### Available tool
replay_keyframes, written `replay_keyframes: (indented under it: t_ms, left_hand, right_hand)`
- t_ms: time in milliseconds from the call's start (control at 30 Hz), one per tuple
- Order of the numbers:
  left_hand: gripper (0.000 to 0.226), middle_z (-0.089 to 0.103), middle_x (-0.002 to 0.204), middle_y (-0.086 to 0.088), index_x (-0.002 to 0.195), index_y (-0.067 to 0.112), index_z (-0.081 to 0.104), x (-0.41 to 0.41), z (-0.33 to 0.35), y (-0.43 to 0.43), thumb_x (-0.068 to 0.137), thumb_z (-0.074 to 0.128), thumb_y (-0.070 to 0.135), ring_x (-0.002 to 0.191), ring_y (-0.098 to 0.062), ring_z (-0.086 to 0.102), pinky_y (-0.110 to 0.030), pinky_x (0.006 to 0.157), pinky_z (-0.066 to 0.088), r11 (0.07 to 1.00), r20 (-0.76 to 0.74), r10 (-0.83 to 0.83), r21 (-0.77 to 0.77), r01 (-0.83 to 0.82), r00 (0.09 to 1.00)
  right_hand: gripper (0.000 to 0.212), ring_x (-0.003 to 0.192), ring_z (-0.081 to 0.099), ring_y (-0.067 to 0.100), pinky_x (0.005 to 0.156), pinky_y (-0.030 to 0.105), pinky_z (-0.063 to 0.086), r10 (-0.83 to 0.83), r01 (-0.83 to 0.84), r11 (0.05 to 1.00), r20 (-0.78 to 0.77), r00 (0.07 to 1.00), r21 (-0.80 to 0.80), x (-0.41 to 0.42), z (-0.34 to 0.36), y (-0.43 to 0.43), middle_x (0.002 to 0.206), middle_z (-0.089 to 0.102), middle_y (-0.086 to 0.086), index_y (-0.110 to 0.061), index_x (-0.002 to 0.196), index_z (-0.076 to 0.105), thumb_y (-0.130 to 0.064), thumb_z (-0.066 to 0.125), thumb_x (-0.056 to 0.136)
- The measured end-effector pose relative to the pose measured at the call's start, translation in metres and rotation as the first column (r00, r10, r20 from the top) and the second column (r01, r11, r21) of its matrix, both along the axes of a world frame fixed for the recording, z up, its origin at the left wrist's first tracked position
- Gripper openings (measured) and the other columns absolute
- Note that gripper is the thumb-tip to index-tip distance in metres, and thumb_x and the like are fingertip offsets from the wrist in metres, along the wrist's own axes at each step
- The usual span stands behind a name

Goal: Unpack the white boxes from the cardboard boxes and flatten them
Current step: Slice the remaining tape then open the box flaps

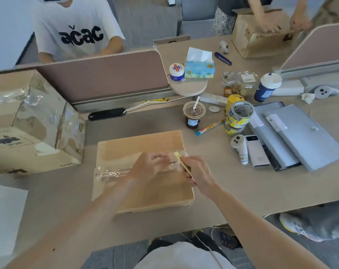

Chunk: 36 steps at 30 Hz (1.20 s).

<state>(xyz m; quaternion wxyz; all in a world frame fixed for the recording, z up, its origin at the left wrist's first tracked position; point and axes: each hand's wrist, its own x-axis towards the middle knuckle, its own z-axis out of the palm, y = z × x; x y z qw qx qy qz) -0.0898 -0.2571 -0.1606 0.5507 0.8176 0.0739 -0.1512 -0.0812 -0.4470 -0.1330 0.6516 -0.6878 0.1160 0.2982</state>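
Note:
A closed flat cardboard box [145,191] lies on the desk in front of me, its centre seam covered with clear tape [108,173] that is partly peeled and crumpled at the left end. My left hand [149,166] pinches the loose tape near the middle of the seam. My right hand [199,171] grips a yellow utility knife [181,162] with its tip at the seam beside my left fingers. A bigger taped cardboard box [34,123] stands at the left. No white boxes show.
An iced coffee cup [193,115], tape rolls [237,117], a power bank [257,150], a white controller [240,148] and grey folders [304,136] crowd the desk to the right. A pink divider [106,74] stands behind. Other people handle another cardboard box [261,35] at the far right.

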Motion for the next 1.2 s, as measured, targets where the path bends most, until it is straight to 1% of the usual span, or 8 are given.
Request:
replay_keyframes:
  t_ms: [133, 400, 567, 667, 767, 867, 1000, 1200]
  left_hand:
    - [0.025, 0.073, 0.097, 0.001, 0.104, 0.006, 0.074, -0.021, 0.007, 0.010, 0.094, 0.068, 0.028, 0.097, -0.011, 0.065, -0.030, 0.098, 0.045, 0.943, 0.036, 0.068, -0.328, -0.052, 0.997]
    - [0.033, 0.070, 0.080, -0.015, 0.098, -0.001, 0.072, -0.055, 0.010, 0.058, 0.093, 0.063, 0.031, 0.077, -0.024, 0.065, -0.044, 0.088, 0.051, 0.860, 0.075, 0.329, -0.434, -0.266, 0.941]
    - [0.033, 0.068, 0.071, -0.017, 0.082, -0.004, 0.068, -0.068, 0.003, 0.088, 0.089, 0.071, 0.029, 0.065, -0.027, 0.065, -0.038, 0.074, 0.054, 0.777, 0.073, 0.479, -0.500, -0.384, 0.875]
    - [0.017, 0.074, 0.078, -0.012, 0.085, 0.000, 0.067, -0.073, 0.000, 0.109, 0.095, 0.066, 0.013, 0.071, -0.025, 0.072, -0.033, 0.075, 0.060, 0.683, 0.008, 0.597, -0.530, -0.503, 0.802]
    - [0.013, 0.072, 0.070, -0.006, 0.090, 0.006, 0.065, -0.078, 0.005, 0.140, 0.099, 0.057, 0.009, 0.062, -0.020, 0.072, -0.026, 0.056, 0.057, 0.587, -0.054, 0.706, -0.512, -0.627, 0.706]
    - [0.019, 0.053, 0.067, -0.007, 0.094, 0.006, 0.068, -0.086, -0.005, 0.170, 0.098, 0.063, 0.024, 0.049, -0.024, 0.057, -0.024, 0.042, 0.047, 0.571, -0.060, 0.781, -0.338, -0.748, 0.622]
    - [0.026, 0.038, 0.063, -0.002, 0.087, 0.005, 0.068, -0.095, -0.019, 0.185, 0.098, 0.062, 0.028, 0.044, -0.015, 0.038, -0.021, 0.038, 0.036, 0.653, -0.045, 0.744, -0.162, -0.740, 0.666]
    - [0.023, 0.059, 0.069, -0.008, 0.082, 0.007, 0.065, -0.101, -0.035, 0.183, 0.100, 0.055, 0.017, 0.044, -0.013, 0.042, -0.021, 0.041, 0.039, 0.784, -0.064, 0.610, -0.094, -0.613, 0.790]
  right_hand:
    - [0.044, 0.042, 0.030, 0.012, 0.041, 0.020, 0.017, 0.062, -0.063, 0.998, -0.045, 0.997, -0.018, 0.000, 0.009, 0.045, 0.050, 0.041, -0.001, -0.018, 0.053, 0.054, -0.031, 0.053, 0.096]
    - [0.046, 0.044, 0.034, 0.016, 0.044, 0.023, 0.025, 0.246, -0.253, 0.962, -0.076, 0.966, -0.103, -0.009, 0.013, 0.119, 0.052, 0.043, 0.001, -0.014, 0.055, 0.051, -0.035, 0.049, 0.095]
    - [0.040, 0.050, 0.047, 0.022, 0.050, 0.029, 0.036, 0.273, -0.269, 0.956, 0.016, 0.962, -0.112, -0.019, 0.017, 0.154, 0.061, 0.055, 0.009, -0.008, 0.060, 0.065, -0.029, 0.055, 0.093]
    - [0.023, 0.066, 0.055, 0.023, 0.062, 0.033, 0.043, 0.482, -0.367, 0.853, 0.292, 0.826, -0.371, -0.019, 0.012, 0.163, 0.071, 0.060, 0.004, -0.008, 0.076, 0.069, -0.029, 0.064, 0.083]
    - [0.020, 0.095, 0.061, 0.021, 0.084, 0.031, 0.046, 0.455, -0.266, 0.845, 0.361, 0.814, -0.464, -0.023, -0.004, 0.167, 0.094, 0.067, 0.001, -0.014, 0.086, 0.070, -0.031, 0.060, 0.085]
    - [0.046, 0.131, 0.043, 0.018, 0.110, 0.031, 0.032, 0.684, -0.283, 0.671, 0.427, 0.591, -0.685, -0.031, -0.026, 0.168, 0.137, 0.052, -0.003, -0.024, 0.128, 0.059, -0.046, 0.060, 0.087]
    - [0.114, 0.152, -0.007, 0.018, 0.123, 0.045, -0.005, 0.920, -0.373, 0.335, 0.216, 0.326, -0.865, -0.049, -0.046, 0.164, 0.165, 0.000, -0.006, -0.036, 0.155, 0.015, -0.095, 0.037, 0.060]
    - [0.119, 0.149, -0.021, 0.016, 0.122, 0.049, -0.008, 0.964, -0.301, 0.213, 0.149, 0.221, -0.929, -0.048, -0.057, 0.160, 0.164, -0.016, -0.005, -0.037, 0.156, -0.002, -0.095, 0.040, 0.061]
